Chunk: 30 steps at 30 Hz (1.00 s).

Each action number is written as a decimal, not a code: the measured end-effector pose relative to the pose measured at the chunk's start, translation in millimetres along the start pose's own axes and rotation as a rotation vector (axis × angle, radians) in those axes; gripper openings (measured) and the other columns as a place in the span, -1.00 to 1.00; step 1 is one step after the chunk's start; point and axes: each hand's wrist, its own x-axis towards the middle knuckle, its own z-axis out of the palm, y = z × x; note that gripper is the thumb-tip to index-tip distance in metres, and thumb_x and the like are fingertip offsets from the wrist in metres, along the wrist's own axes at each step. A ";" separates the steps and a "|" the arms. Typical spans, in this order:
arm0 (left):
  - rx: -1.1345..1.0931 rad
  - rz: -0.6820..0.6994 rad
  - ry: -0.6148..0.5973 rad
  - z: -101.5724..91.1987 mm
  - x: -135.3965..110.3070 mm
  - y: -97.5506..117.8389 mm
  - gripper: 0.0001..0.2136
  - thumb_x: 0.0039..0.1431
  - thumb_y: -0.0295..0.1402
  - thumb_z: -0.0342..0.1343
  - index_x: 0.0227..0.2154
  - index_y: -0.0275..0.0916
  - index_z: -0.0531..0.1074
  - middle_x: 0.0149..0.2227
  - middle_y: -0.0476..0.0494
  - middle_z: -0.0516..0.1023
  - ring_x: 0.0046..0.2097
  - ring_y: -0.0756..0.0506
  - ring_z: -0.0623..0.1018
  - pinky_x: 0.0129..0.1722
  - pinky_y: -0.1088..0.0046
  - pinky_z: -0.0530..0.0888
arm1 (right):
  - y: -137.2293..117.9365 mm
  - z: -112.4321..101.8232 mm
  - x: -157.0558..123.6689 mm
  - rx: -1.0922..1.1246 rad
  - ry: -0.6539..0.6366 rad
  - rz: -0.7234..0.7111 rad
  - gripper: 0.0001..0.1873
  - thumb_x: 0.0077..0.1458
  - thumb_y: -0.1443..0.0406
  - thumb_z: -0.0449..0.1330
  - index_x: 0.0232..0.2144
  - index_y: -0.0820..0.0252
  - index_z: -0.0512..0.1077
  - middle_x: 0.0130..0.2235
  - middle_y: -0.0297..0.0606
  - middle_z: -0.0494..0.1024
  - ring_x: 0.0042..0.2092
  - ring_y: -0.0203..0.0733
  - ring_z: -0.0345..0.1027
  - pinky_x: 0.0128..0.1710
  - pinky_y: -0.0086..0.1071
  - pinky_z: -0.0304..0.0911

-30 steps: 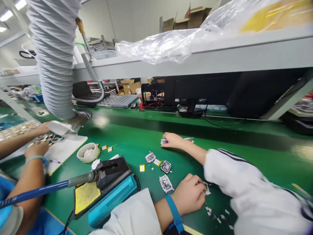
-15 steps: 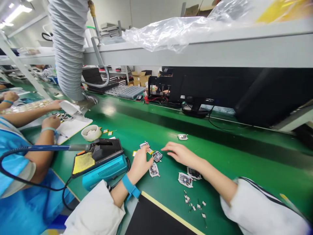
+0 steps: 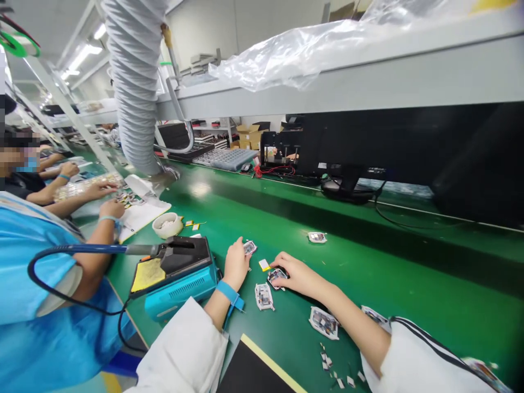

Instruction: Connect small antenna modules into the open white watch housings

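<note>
Right now your left hand point(image 3: 236, 266) pinches a small circuit board point(image 3: 249, 247) at its fingertips, just right of the teal soldering station point(image 3: 180, 278). Your right hand point(image 3: 298, 274) closes its fingers on a second board point(image 3: 277, 277) low over the green tabletop point(image 3: 368, 262). A yellow tab point(image 3: 264, 265) lies between both hands, with a third board point(image 3: 264, 296) nearer you.

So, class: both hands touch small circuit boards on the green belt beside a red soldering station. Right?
No: the head view shows a teal soldering station, not red; the left hand and right hand touch small circuit boards on the green belt.
</note>
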 end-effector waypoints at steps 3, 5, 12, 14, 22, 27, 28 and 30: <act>-0.089 0.032 0.061 -3.8 -1.2 5.9 -0.56 -0.09 -0.54 0.06 -0.07 -0.38 0.18 -0.23 -0.26 0.41 -0.15 -0.17 0.43 -0.12 0.17 0.40 | 2.6 -8.8 -4.8 0.043 -0.032 0.022 -0.44 -0.11 0.15 0.19 -0.03 0.20 0.22 -0.11 -0.20 0.27 -0.13 -0.18 0.23 -0.15 -0.36 0.19; -0.172 0.068 0.115 -7.9 -3.7 15.1 -0.54 -0.04 -0.49 0.04 -0.02 -0.34 0.10 -0.19 -0.24 0.37 -0.15 -0.10 0.43 -0.18 0.33 0.45 | 3.6 -15.9 -9.0 0.060 -0.071 0.024 -0.26 -0.21 0.11 0.25 0.04 0.20 0.14 -0.08 -0.18 0.25 -0.12 -0.14 0.22 -0.15 -0.34 0.19; -0.479 0.178 0.230 -26.0 -20.9 51.8 -0.45 -0.03 -0.42 0.11 0.02 -0.20 0.01 -0.10 -0.21 0.33 -0.20 0.00 0.45 -0.25 0.51 0.47 | -22.4 -30.2 -11.1 0.324 0.178 0.049 -0.49 -0.08 0.15 0.14 -0.07 0.22 0.22 -0.20 -0.24 0.29 -0.44 -0.37 0.07 -0.39 -0.42 0.14; -0.607 0.217 0.241 -29.0 -27.9 58.9 -0.45 -0.05 -0.43 0.13 0.02 -0.18 0.03 -0.10 -0.21 0.34 -0.20 0.01 0.45 -0.28 0.56 0.47 | -36.8 -30.0 -11.0 0.529 0.253 0.019 -0.56 -0.04 0.17 0.10 -0.10 0.21 0.21 -0.24 -0.27 0.30 -0.49 -0.41 0.01 -0.46 -0.46 0.09; -0.666 0.377 0.249 -30.2 -43.9 66.4 -0.44 -0.06 -0.49 0.14 0.02 -0.13 0.08 -0.10 -0.18 0.37 -0.27 0.06 0.46 -0.35 0.63 0.46 | -68.0 -25.1 -15.6 0.764 0.378 0.011 -0.72 -0.01 0.14 0.06 -0.33 0.24 0.32 -0.51 -0.38 0.24 -0.49 -0.40 0.02 -0.50 -0.50 -0.01; -0.708 0.369 0.043 -33.7 -45.9 71.4 -0.41 0.01 -0.37 0.09 0.09 -0.11 -0.05 -0.01 -0.24 0.28 -0.20 0.00 0.44 -0.31 0.53 0.47 | -61.7 -48.8 -29.2 0.727 0.538 0.083 -0.81 -0.08 0.22 0.03 -0.51 0.26 0.29 -0.59 -0.43 0.20 -0.54 -0.43 0.02 -0.55 -0.52 -0.03; -0.708 0.341 -0.012 -34.5 -48.0 70.6 -0.46 0.06 -0.34 0.03 0.09 -0.12 -0.04 0.01 -0.24 0.25 -0.16 -0.02 0.43 -0.26 0.50 0.46 | -56.3 -59.5 -39.4 0.701 0.598 0.131 -0.82 -0.09 0.24 0.03 -0.55 0.26 0.28 -0.61 -0.44 0.20 -0.56 -0.44 0.02 -0.57 -0.53 -0.03; -0.664 0.275 -0.112 -32.4 -49.3 60.2 -0.51 0.07 -0.32 0.01 0.07 -0.13 0.03 -0.01 -0.19 0.28 -0.15 -0.01 0.43 -0.22 0.52 0.44 | -38.1 -84.3 -70.7 0.630 0.770 0.274 -0.84 -0.09 0.28 0.02 -0.61 0.27 0.25 -0.64 -0.46 0.19 -0.58 -0.45 0.04 -0.60 -0.55 -0.03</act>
